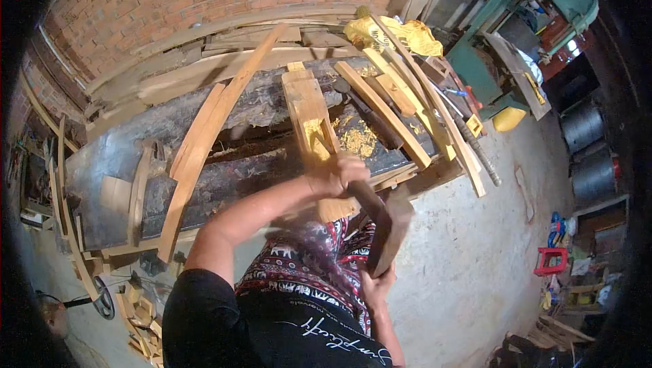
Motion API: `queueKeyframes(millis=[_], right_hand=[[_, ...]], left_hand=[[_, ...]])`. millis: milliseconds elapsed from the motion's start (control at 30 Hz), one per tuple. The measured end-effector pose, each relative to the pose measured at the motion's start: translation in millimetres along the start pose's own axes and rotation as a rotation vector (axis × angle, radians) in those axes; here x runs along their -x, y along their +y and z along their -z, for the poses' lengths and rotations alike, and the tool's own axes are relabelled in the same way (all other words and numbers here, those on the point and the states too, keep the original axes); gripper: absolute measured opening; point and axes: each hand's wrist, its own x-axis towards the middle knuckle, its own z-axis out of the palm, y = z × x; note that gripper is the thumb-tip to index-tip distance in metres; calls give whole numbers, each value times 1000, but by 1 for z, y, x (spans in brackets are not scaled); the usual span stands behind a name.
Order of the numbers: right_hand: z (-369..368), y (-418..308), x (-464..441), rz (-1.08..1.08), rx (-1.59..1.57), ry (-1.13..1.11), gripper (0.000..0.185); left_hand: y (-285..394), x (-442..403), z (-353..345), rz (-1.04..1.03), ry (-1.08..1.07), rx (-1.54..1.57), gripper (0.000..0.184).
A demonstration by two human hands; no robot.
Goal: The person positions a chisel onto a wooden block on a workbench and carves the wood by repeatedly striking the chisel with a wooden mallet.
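Note:
A thick timber (pixel 305 96) lies across the bench, with a cut recess holding pale wood chips (pixel 314 130). Over its near part, my left hand (pixel 341 174) is closed around a dark-handled tool (pixel 367 201) that looks like a chisel; its working end is hidden. My right hand (pixel 379 283) is lower, in front of my lap, gripping a heavy wooden block (pixel 388 239) used like a mallet. The block is motion-blurred, and its upper end meets or overlaps the tool's handle; I cannot tell whether they touch.
Long planks (pixel 217 123) lie left of the timber; several boards (pixel 387 113) and a dark hammer-like tool (pixel 370 117) lie right. Chips (pixel 356 138) cover part of the dark bench (pixel 251 188). A yellow sack (pixel 407 35) sits behind, and a red stool (pixel 551 261) stands on the floor.

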Motion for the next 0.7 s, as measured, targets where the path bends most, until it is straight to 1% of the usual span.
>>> queueKeyframes(millis=[33, 67, 133, 167, 200, 333, 400, 433, 467, 500, 600, 633, 667, 700], right_hand=[[2, 0, 0, -1, -17, 14, 41], [7, 1, 1, -3, -32, 20, 44], [18, 24, 20, -29, -239, 137, 49], [26, 0, 23, 24, -262, 90, 54], [30, -9, 23, 68, -268, 76, 55], [43, -10, 25, 259, -147, -24, 66], [32, -36, 27, 116, -354, 122, 66], [39, -30, 22, 188, -242, 30, 70], [38, -26, 21, 189, -242, 28, 70], [36, -24, 20, 191, -185, 86, 70], [33, -52, 16, 101, -219, 209, 58], [43, -53, 13, 256, -56, 241, 52], [43, -56, 17, 239, -31, 243, 50], [42, -61, 21, 223, -5, 244, 52]], left_hand=[[-6, 1, 8, 45, -57, -11, 23], [-7, 2, 9, 52, -56, -17, 23], [-4, 1, 8, 19, -25, -15, 21], [-1, -1, 10, 19, 7, -26, 20], [0, -1, 10, 17, 6, -22, 20], [8, -3, 8, 22, 82, 4, 20], [23, -6, 11, 13, 105, 131, 18], [27, -4, 11, 27, 92, 98, 9], [25, -2, 10, 28, 94, 97, 9], [23, 2, 8, 45, 74, 87, 9], [19, 3, 7, 61, 42, 65, 9], [18, 3, 7, 65, 27, 59, 9], [18, 2, 6, 66, 23, 64, 9], [17, 1, 6, 53, 23, 100, 14]])
